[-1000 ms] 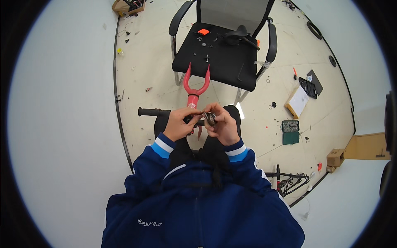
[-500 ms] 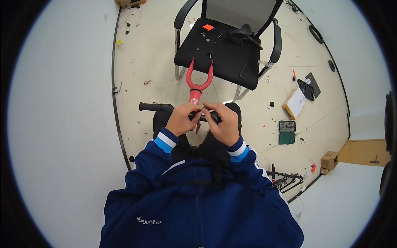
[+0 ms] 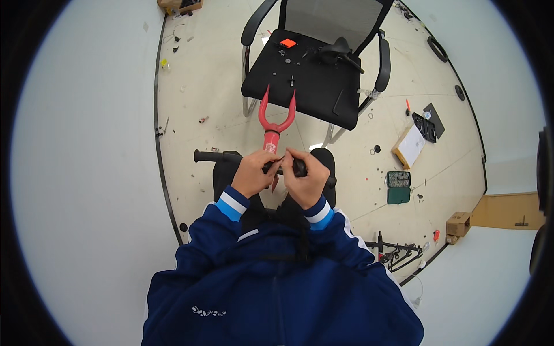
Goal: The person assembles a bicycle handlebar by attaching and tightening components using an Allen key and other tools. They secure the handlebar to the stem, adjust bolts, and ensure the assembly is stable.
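A black bicycle handlebar lies across my lap, its rubber grip (image 3: 209, 156) sticking out to the left. From its middle a red bicycle fork (image 3: 278, 124) points away from me, its prongs reaching the chair's front edge. My left hand (image 3: 255, 174) is closed around the bar close to the fork, thumb and fingertips pinched together. Beside it, my right hand (image 3: 309, 180) is closed too, with fingertips meeting near the left ones. Something black and rounded shows inside the right hand; whether it is a tool or part of the bar is unclear.
Ahead stands a black chair (image 3: 311, 78) bearing a bicycle saddle (image 3: 336, 51), an orange item (image 3: 288, 43), a hex key (image 3: 338, 102) and small metal parts. To the right are a green case (image 3: 399, 195), a cardboard box (image 3: 459, 223) and a black bicycle frame (image 3: 395, 254).
My right hand has drawn slightly down and left, turning so that its fingers curl over more of the black thing. My left hand stays nearly in place on the bar.
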The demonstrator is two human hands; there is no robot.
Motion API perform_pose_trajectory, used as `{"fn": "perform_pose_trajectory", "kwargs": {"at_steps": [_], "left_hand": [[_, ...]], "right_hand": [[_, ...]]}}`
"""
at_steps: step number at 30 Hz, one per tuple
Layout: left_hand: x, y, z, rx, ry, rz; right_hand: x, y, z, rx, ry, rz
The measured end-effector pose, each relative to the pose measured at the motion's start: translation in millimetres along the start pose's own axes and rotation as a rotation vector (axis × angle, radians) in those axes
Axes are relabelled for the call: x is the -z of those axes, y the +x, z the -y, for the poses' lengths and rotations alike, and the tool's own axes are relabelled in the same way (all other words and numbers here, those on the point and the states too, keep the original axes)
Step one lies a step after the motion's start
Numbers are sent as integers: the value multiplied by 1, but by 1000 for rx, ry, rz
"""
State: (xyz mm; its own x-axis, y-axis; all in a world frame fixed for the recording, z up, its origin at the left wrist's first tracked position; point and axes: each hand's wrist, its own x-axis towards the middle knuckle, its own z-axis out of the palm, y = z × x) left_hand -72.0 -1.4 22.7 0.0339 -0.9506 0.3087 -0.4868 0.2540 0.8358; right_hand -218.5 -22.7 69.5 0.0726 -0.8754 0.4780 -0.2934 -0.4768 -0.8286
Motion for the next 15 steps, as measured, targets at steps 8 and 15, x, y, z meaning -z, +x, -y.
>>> {"fn": "perform_pose_trajectory", "kwargs": {"at_steps": [8,15], "left_hand": [[4,3,-1,-11,-7,2],[9,10,-9,2,-19,34]], "right_hand": [[26,27,15,246,-62,78],[46,168,-179,-546,147,55]]}}
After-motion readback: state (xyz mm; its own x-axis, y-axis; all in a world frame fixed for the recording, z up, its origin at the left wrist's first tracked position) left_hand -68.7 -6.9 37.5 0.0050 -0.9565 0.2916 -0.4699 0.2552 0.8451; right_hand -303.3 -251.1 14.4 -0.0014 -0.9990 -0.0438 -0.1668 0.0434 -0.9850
